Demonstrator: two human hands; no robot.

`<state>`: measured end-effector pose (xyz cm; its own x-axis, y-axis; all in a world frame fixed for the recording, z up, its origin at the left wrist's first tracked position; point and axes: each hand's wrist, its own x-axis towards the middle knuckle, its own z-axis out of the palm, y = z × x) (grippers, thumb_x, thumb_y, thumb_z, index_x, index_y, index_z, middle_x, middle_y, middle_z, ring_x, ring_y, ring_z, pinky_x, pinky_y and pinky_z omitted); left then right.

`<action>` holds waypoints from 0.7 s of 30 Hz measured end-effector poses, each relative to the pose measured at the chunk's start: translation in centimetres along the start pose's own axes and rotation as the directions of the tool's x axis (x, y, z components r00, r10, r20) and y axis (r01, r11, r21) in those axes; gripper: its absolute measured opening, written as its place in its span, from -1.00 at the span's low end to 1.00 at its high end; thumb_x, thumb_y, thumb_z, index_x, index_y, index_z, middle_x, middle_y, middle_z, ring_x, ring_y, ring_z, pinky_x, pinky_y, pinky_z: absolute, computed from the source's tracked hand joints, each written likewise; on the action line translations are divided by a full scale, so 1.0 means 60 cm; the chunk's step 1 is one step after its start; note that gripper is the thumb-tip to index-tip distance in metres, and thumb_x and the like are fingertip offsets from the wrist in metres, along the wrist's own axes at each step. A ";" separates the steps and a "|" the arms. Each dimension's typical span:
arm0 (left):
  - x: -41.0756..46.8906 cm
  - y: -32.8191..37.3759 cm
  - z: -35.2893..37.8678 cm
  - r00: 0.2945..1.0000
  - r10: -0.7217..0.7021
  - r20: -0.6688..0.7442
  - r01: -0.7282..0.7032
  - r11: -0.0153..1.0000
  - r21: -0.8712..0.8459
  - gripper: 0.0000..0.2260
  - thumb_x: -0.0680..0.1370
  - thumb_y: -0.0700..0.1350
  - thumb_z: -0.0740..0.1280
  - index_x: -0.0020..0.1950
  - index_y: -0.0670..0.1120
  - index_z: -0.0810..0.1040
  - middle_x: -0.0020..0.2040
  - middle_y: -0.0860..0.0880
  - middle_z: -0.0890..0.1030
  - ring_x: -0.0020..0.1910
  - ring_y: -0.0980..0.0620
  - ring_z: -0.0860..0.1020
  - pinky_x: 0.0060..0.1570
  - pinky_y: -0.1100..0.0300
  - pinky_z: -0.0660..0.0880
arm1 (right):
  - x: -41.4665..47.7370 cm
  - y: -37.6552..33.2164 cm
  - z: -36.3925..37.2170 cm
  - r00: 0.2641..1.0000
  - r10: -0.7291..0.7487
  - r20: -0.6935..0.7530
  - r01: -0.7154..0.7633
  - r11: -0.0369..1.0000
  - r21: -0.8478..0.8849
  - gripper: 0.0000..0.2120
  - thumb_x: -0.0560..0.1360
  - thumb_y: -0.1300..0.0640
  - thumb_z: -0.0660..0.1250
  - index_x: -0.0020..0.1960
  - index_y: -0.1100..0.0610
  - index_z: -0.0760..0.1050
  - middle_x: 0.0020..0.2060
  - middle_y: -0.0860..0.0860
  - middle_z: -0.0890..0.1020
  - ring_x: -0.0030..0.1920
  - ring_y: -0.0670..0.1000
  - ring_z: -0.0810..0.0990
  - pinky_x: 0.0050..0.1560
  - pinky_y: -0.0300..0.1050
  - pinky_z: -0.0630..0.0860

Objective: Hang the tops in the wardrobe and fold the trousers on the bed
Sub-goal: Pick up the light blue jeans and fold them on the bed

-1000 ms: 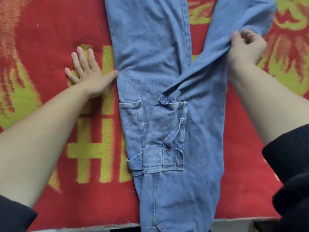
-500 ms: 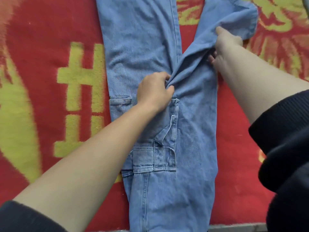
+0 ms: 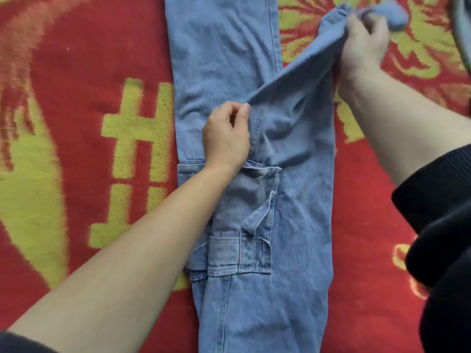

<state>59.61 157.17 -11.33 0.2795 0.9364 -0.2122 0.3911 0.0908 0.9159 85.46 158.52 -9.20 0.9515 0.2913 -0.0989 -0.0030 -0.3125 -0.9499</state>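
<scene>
Left hand (image 3: 225,138) is reaching toward 1 o'clock, thumb and fingers pinched closed. Right hand (image 3: 362,47) is extending toward 11 o'clock, fingers clenched.

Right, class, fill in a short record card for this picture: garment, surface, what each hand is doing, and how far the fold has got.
garment: light blue jeans with cargo pockets
surface: red and yellow blanket, jeans lying flat on it
left hand: pinching the denim at the crotch seam
right hand: gripping the right trouser leg near its hem, lifted off the blanket
sleeves: black sleeve, pushed up the right forearm
fold stage: legs not yet laid together; one leg flat, the other raised
</scene>
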 end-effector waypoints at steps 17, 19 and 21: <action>0.054 -0.130 -0.119 0.972 -0.228 -0.061 0.235 0.914 0.331 -0.77 0.63 -0.04 0.23 0.01 -0.19 0.56 0.13 -0.28 0.46 0.21 -0.18 0.40 0.26 0.09 0.28 | -0.236 0.069 0.101 0.706 -0.195 0.681 0.684 0.437 -0.584 -0.41 0.63 -0.18 0.06 0.60 0.01 0.12 0.59 0.19 0.00 0.59 0.25 -0.05 0.54 0.18 -0.09; 0.057 -0.134 -0.119 0.969 -0.242 -0.054 0.246 0.906 0.346 -0.77 0.63 -0.03 0.23 0.02 -0.18 0.55 0.15 -0.27 0.45 0.22 -0.19 0.39 0.26 0.10 0.28 | -0.259 0.104 0.062 0.670 -0.120 0.733 0.731 0.279 -0.622 -0.34 0.60 -0.31 -0.01 0.61 -0.06 0.02 0.60 0.20 -0.08 0.58 0.29 -0.10 0.52 0.30 -0.12; 0.059 -0.136 -0.120 0.970 -0.237 -0.057 0.241 0.897 0.372 -0.76 0.62 0.00 0.23 0.02 -0.16 0.55 0.16 -0.26 0.44 0.23 -0.19 0.39 0.28 0.10 0.29 | -0.265 0.132 0.056 0.643 0.068 0.763 0.745 0.173 -0.644 -0.29 0.57 -0.40 -0.10 0.61 -0.11 -0.13 0.59 0.16 -0.20 0.57 0.28 -0.22 0.49 0.39 -0.19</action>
<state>51.09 162.17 -17.10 0.1285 0.9059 -0.4035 0.7439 0.1810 0.6433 69.27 154.43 -16.15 0.3773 0.8556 -0.3544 0.9067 -0.4192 -0.0467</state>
